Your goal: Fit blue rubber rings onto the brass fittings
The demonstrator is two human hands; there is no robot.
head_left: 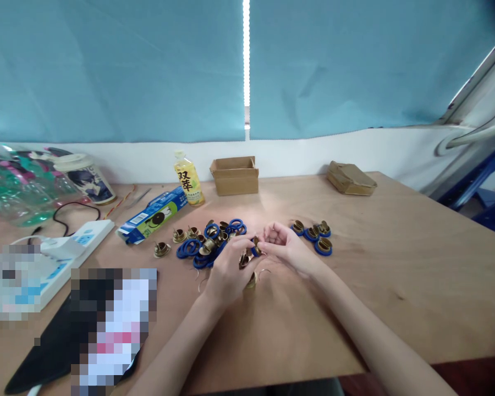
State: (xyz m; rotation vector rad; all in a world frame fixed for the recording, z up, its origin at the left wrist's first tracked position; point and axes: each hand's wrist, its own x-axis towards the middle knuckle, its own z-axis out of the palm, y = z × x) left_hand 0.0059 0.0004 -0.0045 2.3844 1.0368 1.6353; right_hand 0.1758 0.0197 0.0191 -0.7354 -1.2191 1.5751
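Observation:
Both hands meet over the middle of a wooden table [396,258]. My left hand [226,269] and my right hand [286,245] pinch one small brass fitting with a blue ring [256,248] between their fingertips. More brass pieces show under my left palm. Just left of the hands lies a loose pile of blue rings and brass fittings [210,242]. To the right of my right hand sit three fittings with blue rings on them [313,234].
An open cardboard box [234,175] and a yellow drink bottle [188,179] stand at the back. A flat brown packet [350,179] lies back right. A blue-green carton [152,214], a white power strip [72,242], plastic bottles and a black pad crowd the left.

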